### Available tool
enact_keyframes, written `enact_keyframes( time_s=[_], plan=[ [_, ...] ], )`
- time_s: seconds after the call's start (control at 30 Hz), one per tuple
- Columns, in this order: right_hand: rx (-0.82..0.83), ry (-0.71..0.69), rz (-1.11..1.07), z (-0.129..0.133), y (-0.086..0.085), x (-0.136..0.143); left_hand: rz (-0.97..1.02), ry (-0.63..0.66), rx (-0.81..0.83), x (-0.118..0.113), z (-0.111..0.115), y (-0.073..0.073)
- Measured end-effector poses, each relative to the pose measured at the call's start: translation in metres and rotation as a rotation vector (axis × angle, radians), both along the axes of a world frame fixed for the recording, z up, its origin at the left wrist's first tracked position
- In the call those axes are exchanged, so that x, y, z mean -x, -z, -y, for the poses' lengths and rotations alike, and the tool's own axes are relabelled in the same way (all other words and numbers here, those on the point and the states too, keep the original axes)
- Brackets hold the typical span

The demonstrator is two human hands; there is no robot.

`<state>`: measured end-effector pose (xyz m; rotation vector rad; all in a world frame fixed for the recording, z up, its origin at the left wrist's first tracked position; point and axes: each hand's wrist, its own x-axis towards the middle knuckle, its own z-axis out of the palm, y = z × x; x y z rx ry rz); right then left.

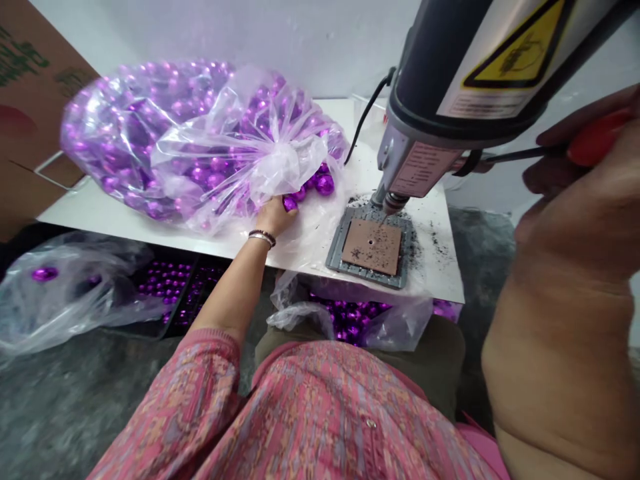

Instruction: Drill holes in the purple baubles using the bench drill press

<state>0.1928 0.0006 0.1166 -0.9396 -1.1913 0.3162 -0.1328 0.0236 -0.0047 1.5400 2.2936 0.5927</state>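
Observation:
My left hand (276,215), with bracelets at the wrist, is at the mouth of a big clear plastic bag (150,133) full of shiny purple balls. Its fingers close on one purple ball (289,203), partly hidden by the hand. Loose purple balls (325,185) lie just beyond it, under the bag's gathered plastic. On the right, my right hand (585,193) is wrapped round the red knob (600,139) of a lever on a small drill press (425,150). Below the drill's chuck (395,203), a brown board (373,247) with a small hole rests on the grey metal base (338,243).
Dark shavings are scattered over the white table (440,267) round the base. A cardboard box (30,147) stands at the left. Below the table's front edge are an open bag of purple balls (353,320), a black tray of them (167,283) and a crumpled plastic bag (65,300).

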Motion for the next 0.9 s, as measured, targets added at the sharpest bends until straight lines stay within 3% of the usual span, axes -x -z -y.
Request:
enact_keyframes(
  time_s=[0.07, 0.17, 0.27, 0.33, 0.57, 0.7, 0.9],
  plan=[
    [0.003, 0.017, -0.003, 0.001, 0.000, 0.001, 0.135, 0.014, -0.034, -0.004, 0.009, -0.002],
    [0.011, 0.048, 0.010, 0.004, 0.000, 0.005, 0.599, 0.098, -0.038, -0.015, 0.026, -0.011],
    [-0.010, 0.078, 0.040, 0.006, -0.003, 0.009, 1.031, 0.261, 0.049, -0.034, 0.038, -0.019],
    [-0.076, 0.067, 0.053, 0.006, -0.006, 0.010, 1.160, 0.308, 0.113, -0.050, 0.041, -0.021],
    [-0.079, -0.082, 0.089, 0.009, -0.017, 0.015, 0.947, 0.343, 0.093, -0.095, 0.033, -0.005],
    [0.024, 0.013, 0.145, 0.011, -0.026, 0.016, 0.900, 0.359, 0.064, -0.105, 0.032, 0.004],
    [0.308, 0.117, 0.325, 0.014, -0.059, 0.012, 0.786, 0.392, 0.023, -0.112, 0.027, 0.014]
  ],
)
